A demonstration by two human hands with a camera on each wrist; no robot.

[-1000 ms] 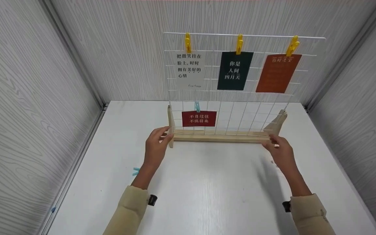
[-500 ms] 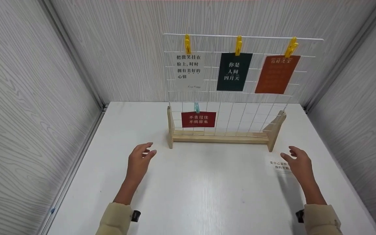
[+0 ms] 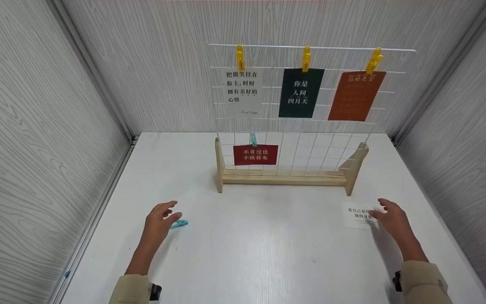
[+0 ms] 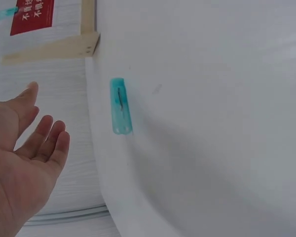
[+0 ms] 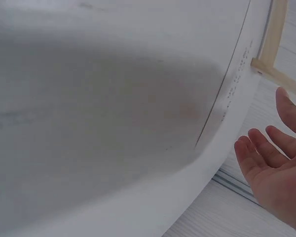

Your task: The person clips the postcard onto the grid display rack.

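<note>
My left hand [image 3: 157, 223] hovers over the left side of the table with loosely bent fingers and nothing in its grasp. A light blue clothespin [image 4: 121, 106] lies on the table beside it, partly covered by the thumb in the head view. On the right, my right hand [image 3: 391, 220] is also loose and holds nothing. It overlaps the right end of a white printed card [image 3: 356, 220] lying on the table. Behind both hands stands a white wire grid [image 3: 302, 147] in a wooden stand [image 3: 285, 179].
Yellow clips hold a white card [image 3: 243, 95], a dark green card [image 3: 301, 109] and an orange card [image 3: 352, 101] along the grid's top. A blue clothespin [image 3: 253, 139] holds a small red card [image 3: 255, 161] lower left. Grey wood-patterned walls [image 3: 57, 105] enclose the table [image 3: 247, 253].
Both hands have let go of the stand's ends and drawn back toward the person, the left one outward to the clothespin, the right one to the white card.
</note>
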